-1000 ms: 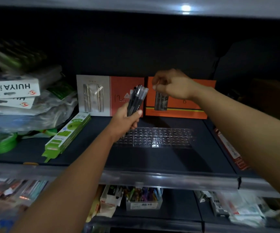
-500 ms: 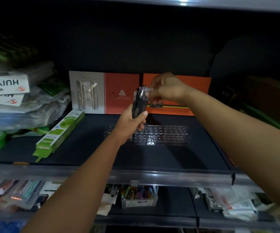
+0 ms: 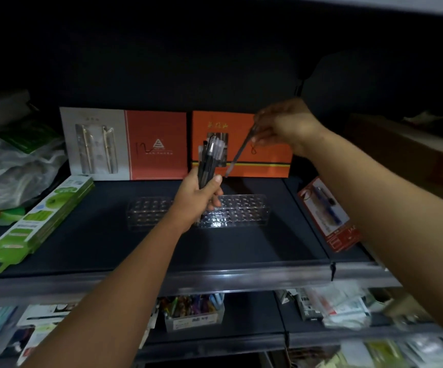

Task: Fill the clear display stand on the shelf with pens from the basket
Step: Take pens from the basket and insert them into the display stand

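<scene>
Left hand [image 3: 199,196] grips pen bundle [image 3: 209,160]; right hand [image 3: 284,126] pinches single pen [image 3: 239,152] above clear stand [image 3: 244,211].

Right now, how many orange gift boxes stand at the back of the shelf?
2. One box, half grey and half orange, stands at back left. The other box, all orange, stands right beside it, partly hidden by the pens and the right hand.

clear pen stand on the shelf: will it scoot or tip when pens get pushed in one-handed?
Probably scoots. The clear display stand looks like thin, empty plastic on a smooth dark shelf, so likely light. Tipping seems unlikely: it sits low and wide. Neither hand steadies it: the left hand holds the pen bundle, the right hand a single pen.
</scene>
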A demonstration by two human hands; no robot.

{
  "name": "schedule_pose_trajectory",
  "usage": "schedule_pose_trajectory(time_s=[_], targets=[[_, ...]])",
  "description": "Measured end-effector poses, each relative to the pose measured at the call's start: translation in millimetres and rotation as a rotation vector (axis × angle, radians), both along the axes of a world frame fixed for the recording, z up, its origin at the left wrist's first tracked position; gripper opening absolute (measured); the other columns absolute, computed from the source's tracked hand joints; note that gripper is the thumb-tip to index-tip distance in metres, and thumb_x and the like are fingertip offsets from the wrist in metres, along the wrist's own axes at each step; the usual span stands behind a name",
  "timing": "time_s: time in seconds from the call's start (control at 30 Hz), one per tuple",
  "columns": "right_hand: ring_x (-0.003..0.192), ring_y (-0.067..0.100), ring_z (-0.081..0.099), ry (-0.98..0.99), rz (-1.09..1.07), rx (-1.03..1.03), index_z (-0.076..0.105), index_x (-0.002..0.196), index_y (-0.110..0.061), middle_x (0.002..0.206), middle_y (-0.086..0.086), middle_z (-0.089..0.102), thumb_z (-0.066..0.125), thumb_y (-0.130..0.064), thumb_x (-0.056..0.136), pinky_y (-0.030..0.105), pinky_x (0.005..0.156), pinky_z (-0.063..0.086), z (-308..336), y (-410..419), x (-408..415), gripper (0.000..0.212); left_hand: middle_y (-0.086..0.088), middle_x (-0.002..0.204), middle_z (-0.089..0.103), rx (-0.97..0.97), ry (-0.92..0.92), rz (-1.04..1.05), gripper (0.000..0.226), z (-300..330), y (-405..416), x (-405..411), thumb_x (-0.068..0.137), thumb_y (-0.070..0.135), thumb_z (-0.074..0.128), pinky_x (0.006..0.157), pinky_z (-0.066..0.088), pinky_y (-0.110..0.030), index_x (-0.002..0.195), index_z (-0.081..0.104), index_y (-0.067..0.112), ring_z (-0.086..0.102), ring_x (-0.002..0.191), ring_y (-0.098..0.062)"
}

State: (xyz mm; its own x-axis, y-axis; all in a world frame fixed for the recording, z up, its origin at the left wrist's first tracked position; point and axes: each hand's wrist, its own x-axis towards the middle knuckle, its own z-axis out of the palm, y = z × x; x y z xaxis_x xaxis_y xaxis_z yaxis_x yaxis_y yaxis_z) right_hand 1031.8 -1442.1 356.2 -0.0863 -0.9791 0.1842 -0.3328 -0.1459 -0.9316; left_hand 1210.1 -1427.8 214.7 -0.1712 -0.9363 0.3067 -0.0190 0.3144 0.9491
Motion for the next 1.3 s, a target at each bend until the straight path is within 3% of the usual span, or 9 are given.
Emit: schedule_pose_trajectory(time_s=[0.07, 0.2, 0.33, 0.47, 0.7, 0.93, 1.07, 1.3], targets=[[0.052, 0.020, 0.066, 0.033, -0.049, -0.025, 0.059, 0.089, -0.002, 0.072, 0.016, 0.063, 0.058, 0.002, 0.091, 0.036, 0.058, 0.059, 2, -3, -19, 0.004, -0.005, 0.073, 0.059, -0.006, 0.001, 0.009, 0.002, -2, -1, -4, 0.097, 0.021, 0.051, 0.045, 0.041, -0.024, 0.096, 0.049, 0.021, 0.056, 0.053, -0.016], [0.055, 0.021, 0.065, 0.226, -0.118, -0.062, 0.059, 0.073, -0.008, 0.070, 0.013, 0.062, 0.054, 0.010, 0.087, 0.033, 0.058, 0.060, -15, -6, -41, 0.024, -0.002, 0.067, 0.054, -0.024, -0.042, -0.003, 0.007, -5, 0, -17, 0.097, 0.021, 0.051, 0.045, 0.040, -0.025, 0.093, 0.049, 0.026, 0.052, 0.050, -0.013], [0.066, 0.028, 0.067, 0.365, -0.116, -0.121, 0.058, 0.070, -0.014, 0.074, 0.011, 0.065, 0.057, 0.006, 0.086, 0.041, 0.066, 0.060, -39, -7, -51, 0.026, 0.000, 0.064, 0.052, -0.046, -0.068, -0.022, 0.010, -8, -1, -30, 0.097, 0.021, 0.051, 0.045, 0.040, -0.025, 0.088, 0.048, 0.023, 0.050, 0.048, -0.012], [0.074, 0.028, 0.069, 0.401, -0.081, -0.167, 0.059, 0.074, -0.012, 0.084, 0.015, 0.067, 0.056, 0.003, 0.089, 0.032, 0.061, 0.060, -50, -7, -53, 0.021, 0.000, 0.063, 0.052, -0.061, -0.103, -0.028, 0.012, -12, -2, -37, 0.097, 0.021, 0.052, 0.046, 0.042, -0.023, 0.086, 0.048, 0.023, 0.051, 0.048, -0.010], [0.072, 0.024, 0.068, 0.420, -0.015, -0.182, 0.062, 0.088, -0.003, 0.080, 0.009, 0.066, 0.057, -0.001, 0.091, 0.031, 0.063, 0.060, -53, -9, -51, 0.006, 0.000, 0.064, 0.052, -0.037, -0.103, -0.046, 0.011, -14, -2, -42, 0.096, 0.021, 0.053, 0.046, 0.041, -0.021, 0.086, 0.048, 0.024, 0.051, 0.050, -0.011], [0.075, 0.029, 0.070, 0.505, 0.029, -0.135, 0.064, 0.083, -0.002, 0.080, 0.016, 0.070, 0.063, -0.005, 0.088, 0.043, 0.073, 0.060, -67, -15, -50, 0.006, 0.000, 0.063, 0.052, -0.044, -0.110, -0.043, 0.011, -13, -1, -43, 0.096, 0.020, 0.053, 0.046, 0.042, -0.021, 0.086, 0.048, 0.023, 0.051, 0.050, -0.012], [0.067, 0.021, 0.065, 0.496, 0.064, -0.107, 0.062, 0.089, 0.007, 0.079, 0.017, 0.066, 0.061, -0.002, 0.090, 0.033, 0.065, 0.061, -72, -13, -43, 0.009, -0.001, 0.063, 0.051, -0.047, -0.112, -0.041, 0.011, -12, 0, -42, 0.096, 0.019, 0.052, 0.045, 0.041, -0.020, 0.087, 0.047, 0.021, 0.050, 0.048, -0.011], [0.083, 0.023, 0.069, 0.599, 0.043, -0.142, 0.065, 0.086, -0.002, 0.084, 0.010, 0.070, 0.068, -0.011, 0.087, 0.036, 0.078, 0.058, -70, -21, -38, 0.009, 0.000, 0.062, 0.051, -0.050, -0.109, -0.036, 0.012, -11, 2, -39, 0.096, 0.019, 0.053, 0.045, 0.042, -0.020, 0.086, 0.048, 0.021, 0.050, 0.047, -0.009]])
